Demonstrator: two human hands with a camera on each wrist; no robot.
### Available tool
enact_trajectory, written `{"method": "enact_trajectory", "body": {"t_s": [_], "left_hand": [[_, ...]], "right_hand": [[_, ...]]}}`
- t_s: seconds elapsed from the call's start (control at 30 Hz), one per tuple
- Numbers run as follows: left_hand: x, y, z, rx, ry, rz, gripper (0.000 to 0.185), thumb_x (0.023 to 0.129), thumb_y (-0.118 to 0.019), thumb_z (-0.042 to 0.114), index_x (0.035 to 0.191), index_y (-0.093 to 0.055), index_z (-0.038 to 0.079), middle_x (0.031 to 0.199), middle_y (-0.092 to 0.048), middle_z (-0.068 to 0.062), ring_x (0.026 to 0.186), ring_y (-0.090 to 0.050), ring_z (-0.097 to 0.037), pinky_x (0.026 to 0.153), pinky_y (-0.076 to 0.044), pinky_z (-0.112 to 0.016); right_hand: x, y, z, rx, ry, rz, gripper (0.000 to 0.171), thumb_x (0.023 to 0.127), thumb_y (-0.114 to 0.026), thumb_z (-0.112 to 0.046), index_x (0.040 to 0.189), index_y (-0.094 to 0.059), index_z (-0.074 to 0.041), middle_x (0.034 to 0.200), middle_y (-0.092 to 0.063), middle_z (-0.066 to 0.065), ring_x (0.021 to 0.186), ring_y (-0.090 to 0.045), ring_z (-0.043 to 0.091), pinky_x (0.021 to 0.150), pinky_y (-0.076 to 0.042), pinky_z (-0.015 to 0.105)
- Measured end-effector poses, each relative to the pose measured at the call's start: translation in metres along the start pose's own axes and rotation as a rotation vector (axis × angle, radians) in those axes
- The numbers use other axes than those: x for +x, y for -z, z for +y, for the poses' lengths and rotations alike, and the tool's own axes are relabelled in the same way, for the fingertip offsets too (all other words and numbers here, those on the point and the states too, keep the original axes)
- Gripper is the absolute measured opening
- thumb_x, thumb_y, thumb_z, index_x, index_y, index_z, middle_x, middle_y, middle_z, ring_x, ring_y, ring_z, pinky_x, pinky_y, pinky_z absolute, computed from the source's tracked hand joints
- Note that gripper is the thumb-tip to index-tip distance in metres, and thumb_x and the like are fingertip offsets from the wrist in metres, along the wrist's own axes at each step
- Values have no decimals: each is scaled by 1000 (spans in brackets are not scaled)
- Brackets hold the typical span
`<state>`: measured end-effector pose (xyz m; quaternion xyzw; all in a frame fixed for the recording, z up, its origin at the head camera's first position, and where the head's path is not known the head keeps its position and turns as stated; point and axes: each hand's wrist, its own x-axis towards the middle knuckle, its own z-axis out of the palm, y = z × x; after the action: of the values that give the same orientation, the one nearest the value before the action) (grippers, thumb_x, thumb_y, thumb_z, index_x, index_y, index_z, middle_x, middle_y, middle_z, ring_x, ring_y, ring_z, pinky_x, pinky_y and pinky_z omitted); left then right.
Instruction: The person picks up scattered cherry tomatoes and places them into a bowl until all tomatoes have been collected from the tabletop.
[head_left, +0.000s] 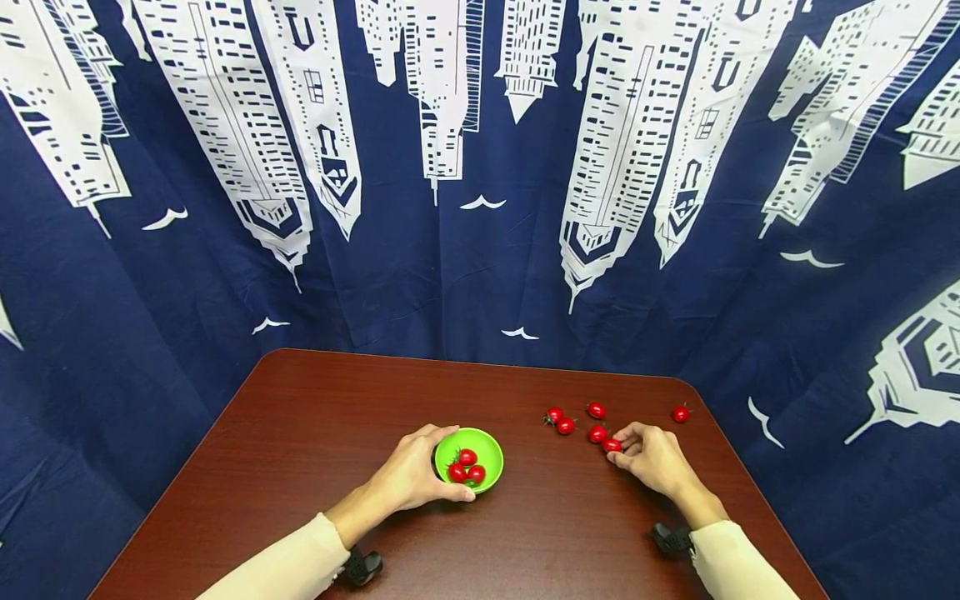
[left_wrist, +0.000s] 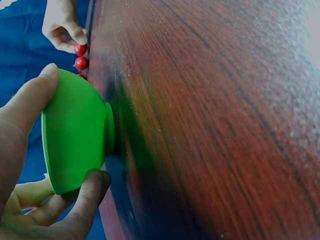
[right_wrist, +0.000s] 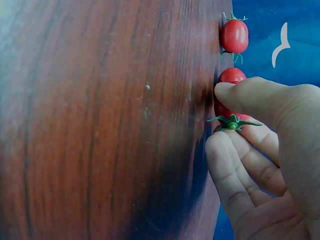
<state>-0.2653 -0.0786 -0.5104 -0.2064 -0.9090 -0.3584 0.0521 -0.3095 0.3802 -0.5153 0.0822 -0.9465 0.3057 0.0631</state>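
A small green bowl (head_left: 480,446) stands on the brown table (head_left: 300,433) with three cherry tomatoes (head_left: 467,465) inside. My left hand (head_left: 408,477) grips the bowl (left_wrist: 75,132) from its left side, thumb and fingers curled round the rim. My right hand (head_left: 648,454) pinches a cherry tomato (head_left: 612,445) between thumb and fingers on the table; its green stem (right_wrist: 231,121) shows in the right wrist view. Several more tomatoes lie loose just beyond it, one (head_left: 597,433) touching distance away, another (right_wrist: 235,36) farther off.
A lone tomato (head_left: 680,413) lies near the table's right edge. A pair of tomatoes (head_left: 559,420) sits between bowl and right hand. A blue curtain with white buildings (head_left: 480,208) hangs behind the table. Wrist cameras (head_left: 362,567) sit on both sleeves.
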Motion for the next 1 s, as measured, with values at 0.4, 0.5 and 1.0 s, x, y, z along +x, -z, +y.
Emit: {"method": "enact_trajectory", "body": {"t_s": [0.4, 0.5, 1.0], "left_hand": [[0, 0, 1, -4, 1, 2, 111, 68, -114, 51, 158, -69, 5, 131, -80, -2, 119, -74, -22, 104, -65, -41], [0, 0, 1, -11, 2, 3, 110, 68, -114, 50, 158, -70, 5, 131, -80, -2, 119, -74, -22, 104, -65, -40], [-1, 0, -1, -9, -6, 8, 109, 68, -114, 50, 157, -70, 5, 132, -80, -3, 118, -73, -22, 103, -65, -40]], "right_hand": [[-4, 6, -10, 6, -10, 8, 27, 90, -98, -14, 108, -80, -7, 90, -85, 0, 82, -78, 10, 74, -59, 21], [-5, 6, -14, 0, 5, 11, 27, 90, -98, -14, 108, -80, -7, 89, -84, -1, 83, -77, 9, 73, -60, 21], [-3, 4, -48, 40, 86, 23, 26, 90, -99, -11, 109, -80, -8, 92, -84, 1, 81, -76, 9, 73, -62, 19]]}}
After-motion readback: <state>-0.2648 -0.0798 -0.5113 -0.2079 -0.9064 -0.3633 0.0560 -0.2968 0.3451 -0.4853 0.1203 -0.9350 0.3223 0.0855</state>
